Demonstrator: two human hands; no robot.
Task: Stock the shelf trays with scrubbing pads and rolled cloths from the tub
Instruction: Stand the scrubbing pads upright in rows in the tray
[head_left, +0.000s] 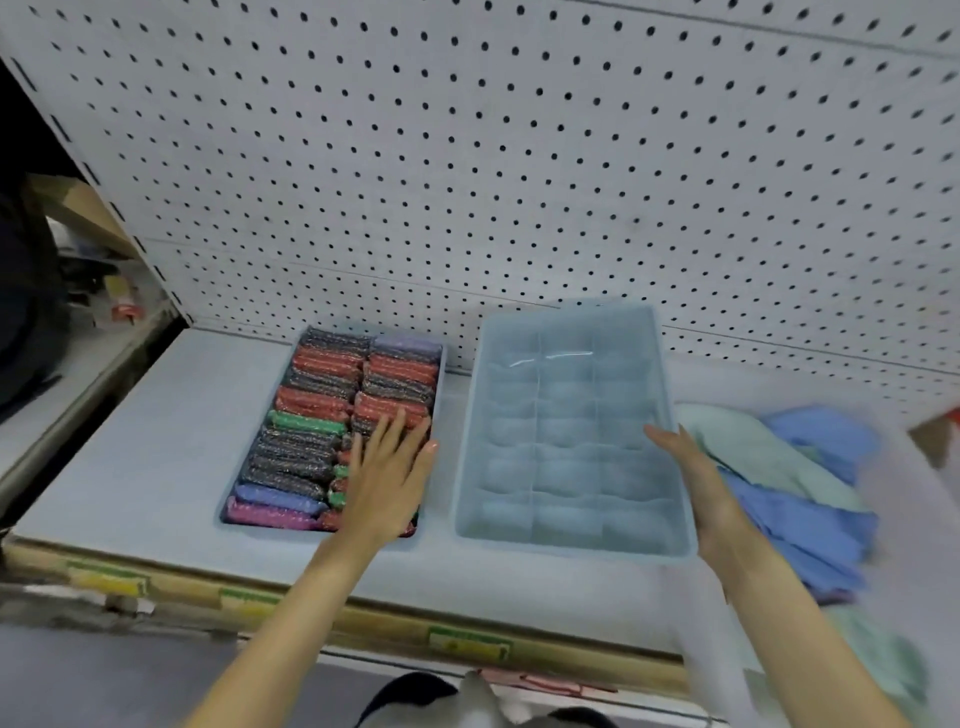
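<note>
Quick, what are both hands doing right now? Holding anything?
Left hand: open, fingers straight, flat on the scrubbing pads.
Right hand: open, straight fingers against the empty tray's right side, gripping nothing.

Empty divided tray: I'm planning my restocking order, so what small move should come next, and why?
Probably move the right hand from the divided tray's right wall to the loose cloths just beside it and pick one to roll. Every compartment looks empty, while the other tray, under the left hand, is already packed with scrubbing pads.
</note>
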